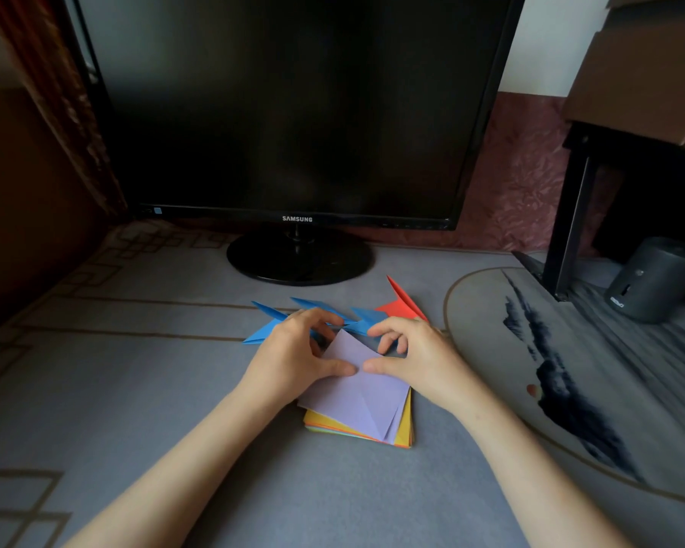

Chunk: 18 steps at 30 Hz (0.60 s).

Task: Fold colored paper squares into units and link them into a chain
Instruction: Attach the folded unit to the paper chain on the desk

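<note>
Sheet: the lilac sheet [356, 397] lies on the stack [405, 429], far corner lifted, probably mid-fold.
Left hand [293, 352]: thumb on top, curled fingers behind, pinching the sheet.
Right hand [418, 355]: mirrors it, with the thumbs nearly touching, likely to keep the fold even.
Units: blue units [267, 331] and a red unit [399, 307] wait just behind, ready for linking.
Surface: grey patterned cloth [167, 389].
Room: dark monitor [293, 112] behind; black stand [570, 231] and grey cylinder [651, 280] to the right.

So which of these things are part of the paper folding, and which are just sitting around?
In use: lavender sheet, held by left hand and right hand; paper stack beneath it; blue folded units; red folded unit.
Lying about: monitor; dark cylinder; cardboard box.
</note>
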Motion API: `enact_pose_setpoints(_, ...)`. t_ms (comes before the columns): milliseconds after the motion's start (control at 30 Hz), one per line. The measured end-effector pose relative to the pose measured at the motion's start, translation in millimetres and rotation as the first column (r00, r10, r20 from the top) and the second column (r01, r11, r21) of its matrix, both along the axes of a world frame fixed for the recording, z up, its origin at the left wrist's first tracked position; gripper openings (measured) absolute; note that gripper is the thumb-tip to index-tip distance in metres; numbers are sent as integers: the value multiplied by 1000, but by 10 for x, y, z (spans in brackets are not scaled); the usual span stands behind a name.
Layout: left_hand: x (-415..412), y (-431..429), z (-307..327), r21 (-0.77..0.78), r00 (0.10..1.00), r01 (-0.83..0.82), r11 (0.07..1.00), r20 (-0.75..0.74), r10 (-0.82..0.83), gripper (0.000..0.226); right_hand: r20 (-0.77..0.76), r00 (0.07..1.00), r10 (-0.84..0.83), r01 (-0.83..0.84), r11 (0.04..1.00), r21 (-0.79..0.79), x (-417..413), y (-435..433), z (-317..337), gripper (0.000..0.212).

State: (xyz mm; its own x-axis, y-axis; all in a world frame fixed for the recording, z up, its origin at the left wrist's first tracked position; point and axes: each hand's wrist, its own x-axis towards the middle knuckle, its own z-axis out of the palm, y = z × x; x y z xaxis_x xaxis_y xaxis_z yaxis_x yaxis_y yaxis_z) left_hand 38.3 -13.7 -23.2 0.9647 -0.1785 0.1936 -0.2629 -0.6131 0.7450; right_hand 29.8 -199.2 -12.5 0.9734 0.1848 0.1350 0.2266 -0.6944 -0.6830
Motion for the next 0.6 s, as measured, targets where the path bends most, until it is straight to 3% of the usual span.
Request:
enact_pose_setpoints(133, -4, -7, 14, -75, 999, -8, 997, -52, 4, 47, 3, 1000, 18, -18, 999, 38, -6, 19, 10, 20)
enact_pose_setpoints(367, -10, -20, 18, -139, 999, -39, 990, -43, 33, 40, -37, 999, -15, 22, 983, 184, 66, -8, -24, 26)
enact_pose_setpoints(600, -27, -2, 43, -119, 997, -59, 991, 34, 64, 23, 88, 995, -40, 29, 992, 126, 65, -20, -6, 23)
